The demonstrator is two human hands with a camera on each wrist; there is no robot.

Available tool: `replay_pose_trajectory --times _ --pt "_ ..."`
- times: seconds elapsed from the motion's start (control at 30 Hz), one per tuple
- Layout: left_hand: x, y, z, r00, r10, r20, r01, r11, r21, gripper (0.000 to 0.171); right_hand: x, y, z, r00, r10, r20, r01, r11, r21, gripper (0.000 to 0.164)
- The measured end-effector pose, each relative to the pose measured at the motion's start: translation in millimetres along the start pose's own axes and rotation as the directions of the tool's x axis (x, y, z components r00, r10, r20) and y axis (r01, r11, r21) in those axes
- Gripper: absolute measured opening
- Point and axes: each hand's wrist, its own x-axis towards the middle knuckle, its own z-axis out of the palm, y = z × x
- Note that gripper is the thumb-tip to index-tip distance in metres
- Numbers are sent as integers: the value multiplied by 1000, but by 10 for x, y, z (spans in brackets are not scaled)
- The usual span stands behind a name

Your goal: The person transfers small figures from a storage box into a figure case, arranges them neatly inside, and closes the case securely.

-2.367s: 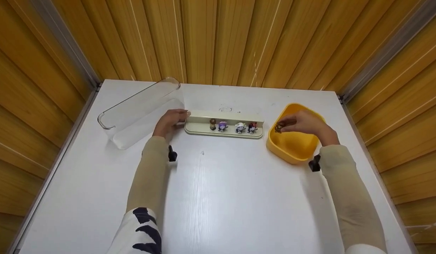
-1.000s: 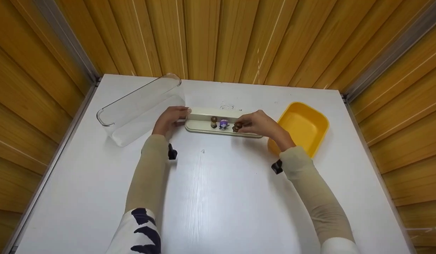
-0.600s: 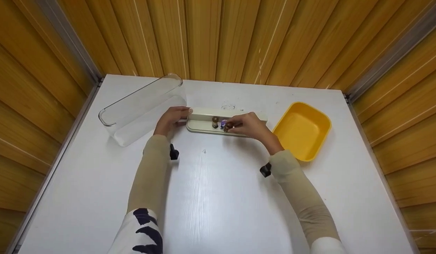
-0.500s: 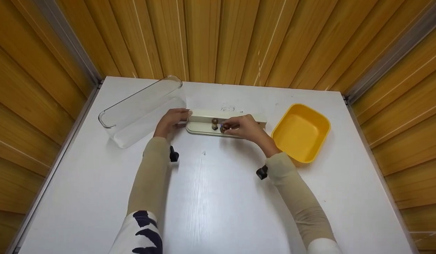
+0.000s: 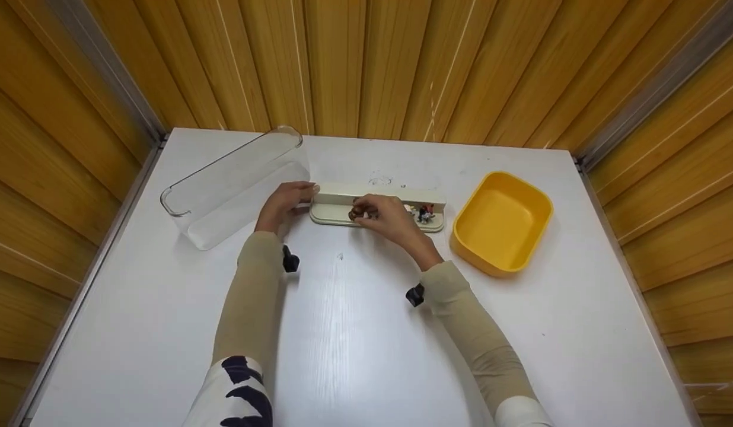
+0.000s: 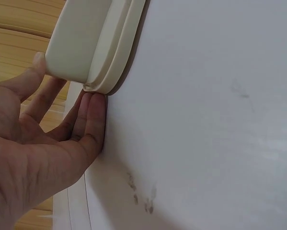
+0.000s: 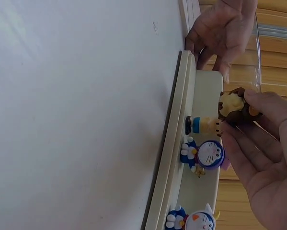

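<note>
A cream display base with a raised back wall lies across the table. My left hand rests at its left end, thumb at the back wall and fingertips against the lower corner. Between thumb and fingers my right hand pinches a small brown figurine, held over the base's left part. Under it in the right wrist view stands a tan figurine with blue and black lower parts. Beside that is a purple-hooded blue figurine, then a white-hooded one. A red-and-dark figurine stands near the right end.
A yellow tub stands right of the base, nothing showing inside. Left of the base, a long clear cover lies slanted, close to my left hand. Wooden panelling rises behind the white table.
My right hand has lifted the brown figurine from the yellow tub and carried it leftward along the base, past the other figurines. The left hand has stayed at the base's left end.
</note>
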Motion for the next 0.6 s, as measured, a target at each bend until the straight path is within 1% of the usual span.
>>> replay_pose_trajectory --times 0.07,0.2,0.3,0.47,0.53,0.6 --pt "4 5 4 1000 -9 -2 9 1000 10 53 19 -33 33 1000 -10 -3 10 999 -35 32" --pt "10 15 4 1000 -26 -9 26 1000 3 51 65 -93 73 1000 -17 -7 17 996 -88 32" --pt "10 13 5 999 -43 -4 43 999 0 50 102 -128 92 1000 -11 1 11 995 -96 33" --pt "3 23 -7 999 -41 -6 41 999 3 51 238 -198 76 999 -44 -7 43 994 -99 28" --pt "-7 16 -8 999 -39 -5 39 999 -3 52 300 -229 65 999 -51 9 52 989 -138 27" --pt "-25 -1 -16 999 -46 -9 45 999 -12 51 365 -262 58 998 -46 46 54 979 -197 27"
